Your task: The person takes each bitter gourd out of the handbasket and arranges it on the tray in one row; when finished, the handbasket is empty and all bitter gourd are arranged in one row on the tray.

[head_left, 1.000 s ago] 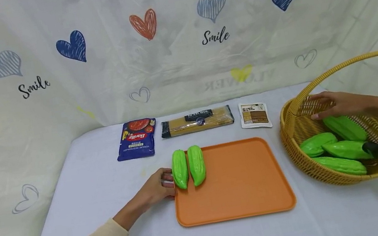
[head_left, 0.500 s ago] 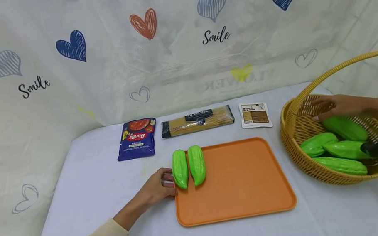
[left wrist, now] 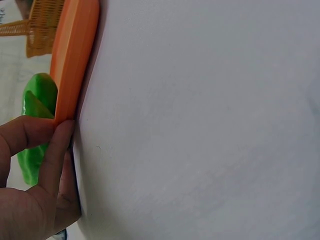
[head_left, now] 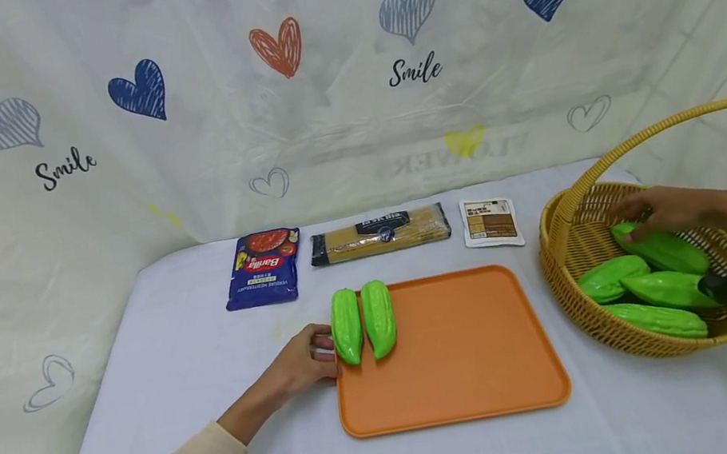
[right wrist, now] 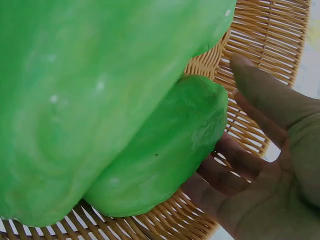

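My left hand (head_left: 301, 360) pinches the left edge of an orange tray (head_left: 459, 356), with the thumb at the rim and a finger against the outer side in the left wrist view. Two green bitter melons (head_left: 346, 327) lie side by side at the tray's left end. Inside the wicker basket (head_left: 567, 305), my right hand (head_left: 684, 207) is at the far end of another bitter melon (head_left: 670, 250). The right wrist view shows its fingers reaching along that melon's (right wrist: 165, 150) side, the thumb apart from it. Other bitter melons (head_left: 657, 319) lie nearer in the basket.
Along the back of the table lie a blue sauce pouch (head_left: 263, 269), a pack of spaghetti (head_left: 379, 235) and a small white and brown packet (head_left: 490, 222). The basket's tall handle (head_left: 680, 116) arches over my right hand. A curtain printed with hearts hangs behind.
My right hand has shifted from beyond the farthest bitter melon onto its far end, and that end now shows beside the fingers. The left hand and the tray keep their places.
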`<action>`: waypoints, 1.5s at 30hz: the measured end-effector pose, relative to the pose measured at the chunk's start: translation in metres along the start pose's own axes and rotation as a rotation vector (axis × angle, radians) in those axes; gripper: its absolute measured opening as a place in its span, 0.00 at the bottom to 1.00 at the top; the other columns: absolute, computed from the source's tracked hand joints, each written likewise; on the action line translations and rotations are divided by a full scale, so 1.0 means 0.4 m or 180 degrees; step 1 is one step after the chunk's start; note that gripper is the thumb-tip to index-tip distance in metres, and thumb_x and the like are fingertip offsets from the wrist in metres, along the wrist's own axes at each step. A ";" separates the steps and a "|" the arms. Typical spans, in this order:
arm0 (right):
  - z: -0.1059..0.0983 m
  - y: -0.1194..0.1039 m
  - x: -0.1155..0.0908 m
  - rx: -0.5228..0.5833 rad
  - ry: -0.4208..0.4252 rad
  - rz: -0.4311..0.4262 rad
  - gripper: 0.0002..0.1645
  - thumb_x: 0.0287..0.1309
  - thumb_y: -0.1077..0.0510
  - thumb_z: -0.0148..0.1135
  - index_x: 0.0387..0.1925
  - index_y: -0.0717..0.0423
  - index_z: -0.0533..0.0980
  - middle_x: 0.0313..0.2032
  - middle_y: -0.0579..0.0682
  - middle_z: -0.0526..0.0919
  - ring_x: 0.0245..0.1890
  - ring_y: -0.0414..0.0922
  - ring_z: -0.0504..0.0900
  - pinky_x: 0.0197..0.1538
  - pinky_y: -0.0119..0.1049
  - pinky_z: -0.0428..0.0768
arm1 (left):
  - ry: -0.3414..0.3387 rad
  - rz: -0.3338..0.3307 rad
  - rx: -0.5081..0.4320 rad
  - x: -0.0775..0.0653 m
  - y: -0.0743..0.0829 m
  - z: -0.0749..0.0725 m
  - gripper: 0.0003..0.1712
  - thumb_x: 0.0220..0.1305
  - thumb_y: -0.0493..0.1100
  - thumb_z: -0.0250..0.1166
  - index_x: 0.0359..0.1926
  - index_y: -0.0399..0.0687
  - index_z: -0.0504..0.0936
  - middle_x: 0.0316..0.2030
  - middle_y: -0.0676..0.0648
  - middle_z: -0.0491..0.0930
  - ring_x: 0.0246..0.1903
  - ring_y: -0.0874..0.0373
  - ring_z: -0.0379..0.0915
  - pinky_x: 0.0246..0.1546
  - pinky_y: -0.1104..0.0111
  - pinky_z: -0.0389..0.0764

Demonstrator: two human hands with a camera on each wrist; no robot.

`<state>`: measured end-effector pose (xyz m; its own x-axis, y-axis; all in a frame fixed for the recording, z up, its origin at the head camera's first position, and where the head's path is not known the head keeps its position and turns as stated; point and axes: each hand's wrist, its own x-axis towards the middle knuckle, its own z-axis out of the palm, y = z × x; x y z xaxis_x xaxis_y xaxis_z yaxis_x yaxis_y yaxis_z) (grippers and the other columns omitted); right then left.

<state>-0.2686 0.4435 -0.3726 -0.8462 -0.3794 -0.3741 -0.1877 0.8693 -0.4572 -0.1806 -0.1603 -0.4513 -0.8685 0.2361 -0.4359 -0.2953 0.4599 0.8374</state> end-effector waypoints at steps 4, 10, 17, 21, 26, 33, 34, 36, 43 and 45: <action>0.000 -0.002 -0.004 -0.0021 -0.0164 0.0034 0.41 0.62 0.55 0.67 0.66 0.77 0.63 0.63 0.82 0.64 0.63 0.80 0.63 0.57 0.64 0.77 | -0.0007 -0.0016 0.0006 0.001 -0.002 -0.001 0.41 0.54 0.30 0.72 0.69 0.40 0.66 0.53 0.41 0.73 0.46 0.53 0.78 0.43 0.63 0.88; 0.003 -0.001 -0.006 -0.0236 -0.0204 -0.0009 0.39 0.59 0.56 0.70 0.65 0.74 0.67 0.62 0.81 0.66 0.61 0.80 0.65 0.56 0.66 0.77 | -0.0011 0.0015 -0.0010 0.001 -0.003 -0.001 0.41 0.54 0.30 0.72 0.68 0.39 0.66 0.52 0.41 0.73 0.46 0.52 0.78 0.43 0.62 0.88; 0.003 -0.004 -0.001 -0.0268 -0.0145 -0.0115 0.38 0.60 0.57 0.68 0.65 0.74 0.67 0.63 0.80 0.66 0.62 0.80 0.64 0.58 0.69 0.74 | 0.0004 0.0042 0.0040 0.000 -0.002 -0.002 0.41 0.54 0.31 0.72 0.68 0.39 0.66 0.52 0.41 0.73 0.47 0.52 0.77 0.43 0.63 0.88; -0.001 -0.016 -0.004 -0.0221 -0.0099 -0.0131 0.40 0.61 0.57 0.67 0.66 0.76 0.64 0.63 0.80 0.66 0.62 0.79 0.64 0.57 0.66 0.77 | -0.0025 0.0081 0.0060 -0.004 0.000 -0.002 0.41 0.54 0.30 0.72 0.68 0.37 0.66 0.53 0.39 0.73 0.47 0.51 0.77 0.43 0.63 0.88; -0.010 -0.031 -0.014 -0.0223 -0.0036 -0.0083 0.41 0.63 0.55 0.67 0.67 0.77 0.62 0.62 0.82 0.66 0.61 0.80 0.65 0.54 0.64 0.79 | -0.0019 0.0066 0.0026 -0.004 0.000 0.000 0.41 0.54 0.30 0.72 0.68 0.38 0.66 0.53 0.40 0.73 0.47 0.51 0.77 0.43 0.63 0.88; -0.019 -0.037 -0.024 -0.0216 0.0041 -0.0069 0.39 0.64 0.55 0.66 0.67 0.75 0.64 0.61 0.83 0.67 0.60 0.80 0.66 0.54 0.65 0.79 | -0.0009 0.0067 0.0011 -0.001 -0.003 -0.002 0.41 0.54 0.31 0.72 0.68 0.38 0.66 0.53 0.40 0.73 0.47 0.52 0.77 0.43 0.63 0.88; -0.020 -0.037 -0.025 -0.0205 0.0042 -0.0081 0.39 0.63 0.54 0.66 0.67 0.75 0.64 0.61 0.82 0.67 0.60 0.80 0.66 0.54 0.66 0.79 | -0.0026 0.0079 0.0009 -0.002 -0.003 -0.003 0.41 0.54 0.31 0.72 0.69 0.37 0.66 0.53 0.40 0.73 0.47 0.51 0.77 0.43 0.63 0.88; -0.020 -0.037 -0.026 -0.0175 0.0026 -0.0095 0.39 0.64 0.54 0.66 0.67 0.73 0.64 0.62 0.82 0.66 0.61 0.80 0.65 0.54 0.67 0.78 | -0.0040 0.0087 0.0006 -0.003 -0.002 -0.003 0.42 0.54 0.30 0.72 0.69 0.37 0.65 0.53 0.40 0.73 0.47 0.51 0.77 0.43 0.63 0.88; -0.026 -0.043 -0.031 -0.0151 0.0048 -0.0123 0.38 0.66 0.53 0.63 0.67 0.72 0.65 0.63 0.81 0.66 0.61 0.78 0.67 0.51 0.58 0.82 | -0.0036 0.0054 -0.0032 -0.003 -0.001 -0.003 0.41 0.54 0.29 0.72 0.69 0.38 0.66 0.52 0.40 0.73 0.46 0.52 0.78 0.42 0.62 0.88; -0.029 -0.047 -0.034 -0.0172 0.0088 -0.0120 0.37 0.66 0.53 0.63 0.67 0.72 0.65 0.63 0.81 0.66 0.60 0.77 0.68 0.50 0.56 0.82 | -0.0044 0.0051 -0.0049 -0.002 -0.003 -0.003 0.41 0.54 0.29 0.71 0.69 0.38 0.66 0.52 0.40 0.73 0.45 0.53 0.78 0.42 0.62 0.89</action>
<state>-0.2593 0.4359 -0.3497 -0.8513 -0.4041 -0.3347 -0.2457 0.8707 -0.4261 -0.1801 -0.1619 -0.4516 -0.8676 0.2553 -0.4268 -0.2876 0.4427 0.8493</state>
